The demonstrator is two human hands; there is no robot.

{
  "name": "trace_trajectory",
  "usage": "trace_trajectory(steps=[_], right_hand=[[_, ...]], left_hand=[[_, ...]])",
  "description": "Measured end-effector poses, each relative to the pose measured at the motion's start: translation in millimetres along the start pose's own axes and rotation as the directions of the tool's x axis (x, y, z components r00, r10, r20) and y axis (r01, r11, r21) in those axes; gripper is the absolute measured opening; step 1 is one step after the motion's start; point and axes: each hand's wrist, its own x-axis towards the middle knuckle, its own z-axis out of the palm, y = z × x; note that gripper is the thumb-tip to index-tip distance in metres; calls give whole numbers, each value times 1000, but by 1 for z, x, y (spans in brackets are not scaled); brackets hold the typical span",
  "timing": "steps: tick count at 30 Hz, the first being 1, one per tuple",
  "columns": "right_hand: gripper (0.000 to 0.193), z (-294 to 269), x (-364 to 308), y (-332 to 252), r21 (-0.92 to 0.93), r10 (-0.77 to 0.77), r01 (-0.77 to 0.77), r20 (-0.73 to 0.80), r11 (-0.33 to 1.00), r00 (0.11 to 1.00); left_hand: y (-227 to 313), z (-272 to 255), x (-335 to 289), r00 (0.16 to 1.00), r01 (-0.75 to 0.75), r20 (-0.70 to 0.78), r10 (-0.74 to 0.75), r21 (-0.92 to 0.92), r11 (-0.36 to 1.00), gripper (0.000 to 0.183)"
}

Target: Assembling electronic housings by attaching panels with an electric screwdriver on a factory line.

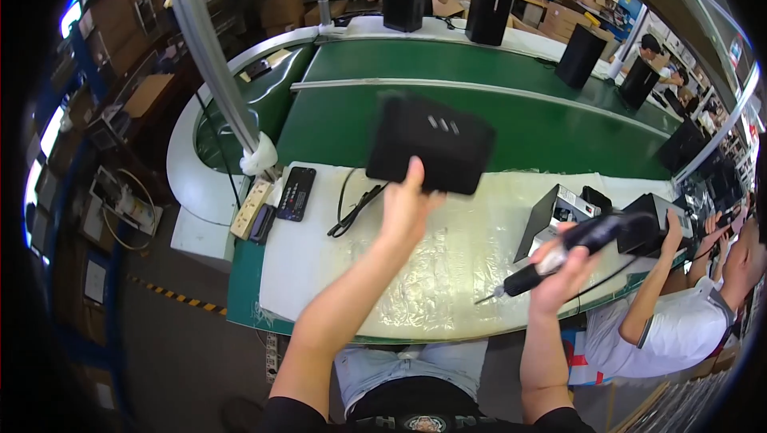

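My left hand (406, 211) grips the near edge of a black box-shaped device (430, 145), thumb on top. The device is held up over the far edge of the white-covered bench and a green conveyor; motion blurs it slightly. Below it, a black cable (351, 216) lies on the bench, and whether it joins the device I cannot tell. My right hand (559, 277) is wrapped round a black electric screwdriver (587, 240), whose thin bit points down and left above the padded surface. A cord runs behind that hand.
A black phone-like device (297, 193) and a white power strip (252, 209) lie at the bench's left end, near a metal post (212, 57). An open-faced box (553, 216) stands right. A co-worker in white (679, 325) sits close by; black cases (489, 13) line the green conveyor (335, 125).
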Motion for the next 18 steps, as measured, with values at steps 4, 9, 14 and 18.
trace_trajectory(steps=[4, 9, 14, 18], right_hand=[[45, -33, -31, 56, -59, 396, -392, 139, 918, 908], [46, -40, -40, 116, -439, 677, -550, 217, 711, 703], [49, -39, -35, 185, -827, 532, 3, 365, 563, 764], [60, -23, -11, 178, -933, 591, 62, 275, 354, 759]], left_hand=[[49, 44, 68, 995, 74, -71, -72, 37, 997, 76], [94, 72, 134, 968, 207, -204, -147, 314, 927, 59], [124, 97, 171, 941, 223, -334, -46, 514, 828, 51], [129, 96, 190, 944, 195, -330, 24, 614, 765, 54]])
